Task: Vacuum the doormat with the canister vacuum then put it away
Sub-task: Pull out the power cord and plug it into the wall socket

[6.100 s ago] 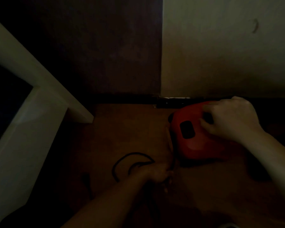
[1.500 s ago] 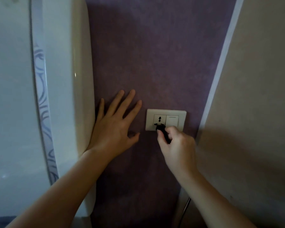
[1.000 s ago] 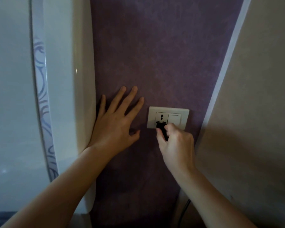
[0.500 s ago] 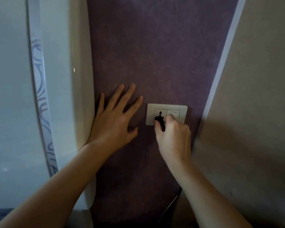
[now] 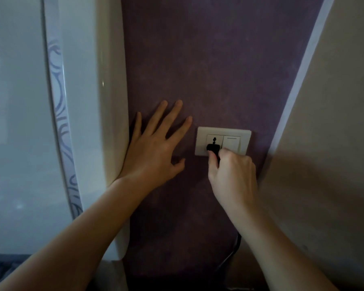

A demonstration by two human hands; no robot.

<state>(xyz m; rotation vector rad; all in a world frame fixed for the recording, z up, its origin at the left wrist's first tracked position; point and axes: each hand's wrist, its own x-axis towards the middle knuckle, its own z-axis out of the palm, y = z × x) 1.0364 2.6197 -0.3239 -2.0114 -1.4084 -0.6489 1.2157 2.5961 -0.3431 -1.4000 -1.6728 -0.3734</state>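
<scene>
1. Because the plug sits at the socket on the purple wall, your right hand pinches it, guiding the pins.
2. Its cord hangs below your wrist.
3. Your left hand lies spread flat on the wall beside the fridge, likely bracing you.
4. The vacuum and doormat are out of view.

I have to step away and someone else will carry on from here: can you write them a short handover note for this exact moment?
Left hand: open, palm flat on the purple wall, beside the white appliance.
Right hand: fingers pinching the black plug at the left half of the wall socket plate; the cord hangs below the wrist.
Whether the plug is fully seated cannot be told. Vacuum and doormat are out of view.
Left: vacuuming the mat, then putting the vacuum away.
</scene>
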